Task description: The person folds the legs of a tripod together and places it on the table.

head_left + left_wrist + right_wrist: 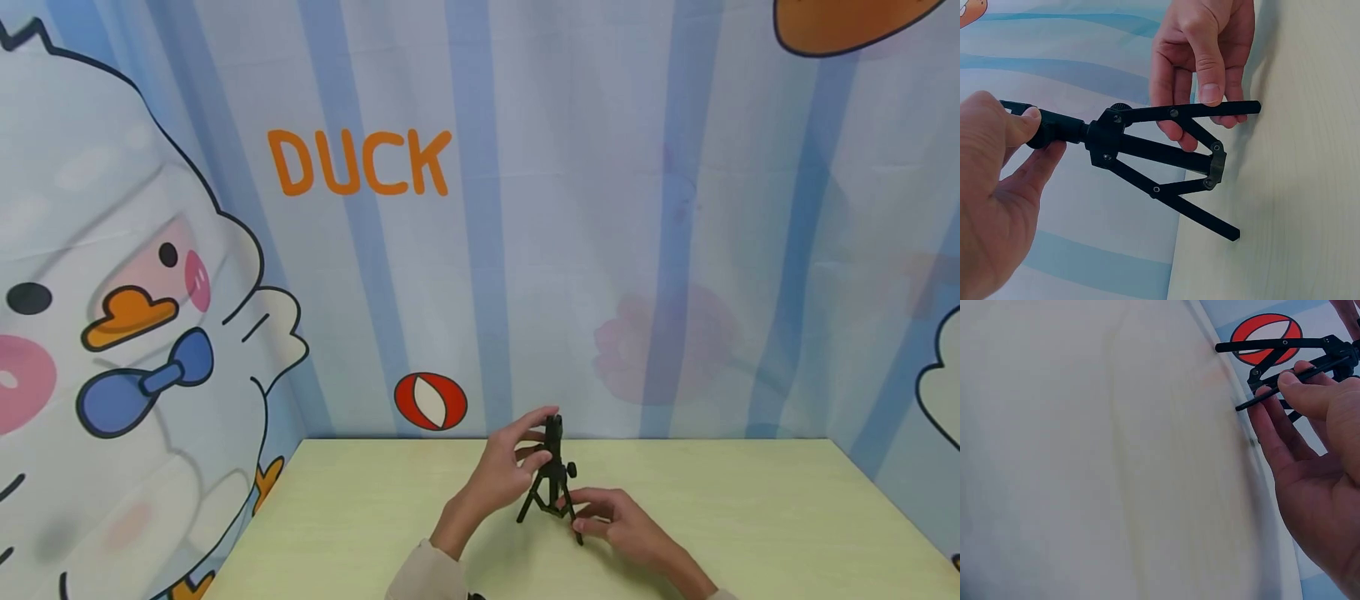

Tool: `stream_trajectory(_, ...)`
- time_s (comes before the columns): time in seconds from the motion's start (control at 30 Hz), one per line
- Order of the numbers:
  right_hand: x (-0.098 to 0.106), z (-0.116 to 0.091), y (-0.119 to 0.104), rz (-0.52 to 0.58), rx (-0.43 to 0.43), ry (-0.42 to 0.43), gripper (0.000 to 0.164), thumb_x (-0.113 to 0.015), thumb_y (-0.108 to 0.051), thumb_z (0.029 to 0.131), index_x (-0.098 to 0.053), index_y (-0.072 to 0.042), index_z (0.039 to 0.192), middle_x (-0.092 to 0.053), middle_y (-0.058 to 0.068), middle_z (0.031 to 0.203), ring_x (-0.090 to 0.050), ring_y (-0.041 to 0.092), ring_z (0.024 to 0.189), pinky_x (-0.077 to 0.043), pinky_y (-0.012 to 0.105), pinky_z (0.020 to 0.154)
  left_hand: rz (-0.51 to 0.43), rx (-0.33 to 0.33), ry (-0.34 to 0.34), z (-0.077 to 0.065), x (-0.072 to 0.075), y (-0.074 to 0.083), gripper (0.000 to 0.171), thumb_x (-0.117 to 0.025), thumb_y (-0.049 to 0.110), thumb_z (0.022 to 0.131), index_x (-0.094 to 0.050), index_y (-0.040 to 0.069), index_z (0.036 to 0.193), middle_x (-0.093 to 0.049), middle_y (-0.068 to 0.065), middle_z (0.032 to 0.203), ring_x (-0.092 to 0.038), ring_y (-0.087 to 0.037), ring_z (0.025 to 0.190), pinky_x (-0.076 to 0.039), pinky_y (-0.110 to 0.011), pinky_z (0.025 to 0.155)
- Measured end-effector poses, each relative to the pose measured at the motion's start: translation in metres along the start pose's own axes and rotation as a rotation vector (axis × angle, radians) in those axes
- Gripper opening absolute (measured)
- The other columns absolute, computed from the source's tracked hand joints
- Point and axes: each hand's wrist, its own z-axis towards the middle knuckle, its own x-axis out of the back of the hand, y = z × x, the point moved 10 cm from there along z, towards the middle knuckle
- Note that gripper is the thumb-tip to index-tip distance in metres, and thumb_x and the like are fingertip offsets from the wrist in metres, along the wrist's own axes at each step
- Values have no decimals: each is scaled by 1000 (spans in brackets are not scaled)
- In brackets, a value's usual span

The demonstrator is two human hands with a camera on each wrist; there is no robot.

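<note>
Pinches mini tripod (1105,140) at post (1066,125) with left hand (498,471), leg (1147,114) with right hand (626,525); seems light, stiff, best held by post.

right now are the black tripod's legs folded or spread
Spread, at least partly: in the left wrist view the legs angle outward from the center post, with braces bridging the gaps.
</note>
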Motion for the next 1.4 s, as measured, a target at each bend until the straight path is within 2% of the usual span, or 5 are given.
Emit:
stream_trajectory(0.43, -2, 0, -5, -38, 58, -20, 38, -71, -3, 96, -65, 11, 130, -69, 25, 124, -73, 34, 102, -57, 26, 89, -33, 30, -19, 0, 0, -2, 68, -61, -10, 99, -51, 30, 154, -56, -1, 148, -63, -23, 125, -53, -28, 101)
stream_trajectory(0.7, -1, 2, -2, -31, 21, -9, 36, -75, -4, 94, -69, 9, 127, -71, 23, 121, -74, 32, 100, -59, 28, 86, -23, 33, -20, -1, 1, -2, 67, -61, -9, 100, -51, 29, 153, -57, -5, 148, -64, -24, 124, -53, -28, 100)
stream_trajectory(0.97, -1, 4, -3, -38, 34, -2, 35, -75, -3, 93, -70, 10, 125, -72, 24, 119, -75, 29, 98, -60, 28, 85, -13, 30, -14, -1, 1, 0, 66, -60, -8, 100, -51, 29, 154, -57, -5, 148, -63, -23, 124, -53, -27, 100)
stream_trajectory(1.23, -1, 4, -4, -19, -1, 8, 32, -75, -1, 93, -72, 6, 125, -73, 21, 119, -75, 33, 98, -60, 29, 85, -32, 26, -15, -1, 0, -1, 65, -61, -9, 99, -52, 27, 153, -57, -5, 148, -64, -24, 123, -53, -27, 100)
stream_trajectory(1.4, -2, 5, -6, -30, 23, 17, 32, -76, 0, 91, -73, 7, 122, -73, 22, 116, -76, 27, 94, -61, 30, 83, -36, 25, -16, -1, -1, 1, 64, -61, -9, 99, -53, 26, 152, -57, -5, 147, -64, -24, 123, -53, -27, 100)
